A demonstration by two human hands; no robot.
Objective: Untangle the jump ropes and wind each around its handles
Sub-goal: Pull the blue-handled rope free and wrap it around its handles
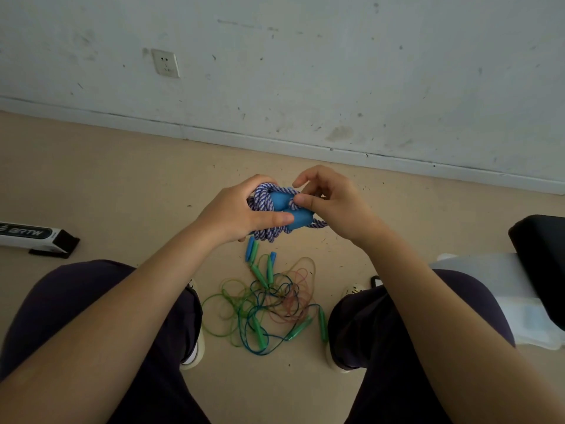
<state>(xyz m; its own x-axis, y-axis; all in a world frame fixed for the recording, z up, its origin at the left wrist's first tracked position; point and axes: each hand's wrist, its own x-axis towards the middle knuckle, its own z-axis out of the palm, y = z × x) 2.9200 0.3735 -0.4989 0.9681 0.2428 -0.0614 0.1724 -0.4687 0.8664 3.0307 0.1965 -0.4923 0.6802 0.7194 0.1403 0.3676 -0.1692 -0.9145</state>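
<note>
Hands meet over the floor, between the knees. Left hand (235, 209) grips a bundle of purple-and-white braided rope (264, 203), fingers curled round its far side, thumb laid flat along the near blue handle (298, 221). A second blue handle (279, 199) lies parallel just beyond it, coils wound round both. Right hand (333, 203) pinches a strand of the braid at the handles' right end between thumb and forefinger; other fingers loosely curled above. A short loop of braid sticks out to the right under that hand. Below the bundle, on the tan floor (122, 166), a loose tangle of thin plastic ropes (269, 304) in green, blue and reddish tones, with green and blue handles scattered through it, sits between the two shoes. Well off to the left, a long white box (33, 237) lettered BRTW. Scuffed white wall (336, 71) ahead, carrying a socket (165, 63).
</note>
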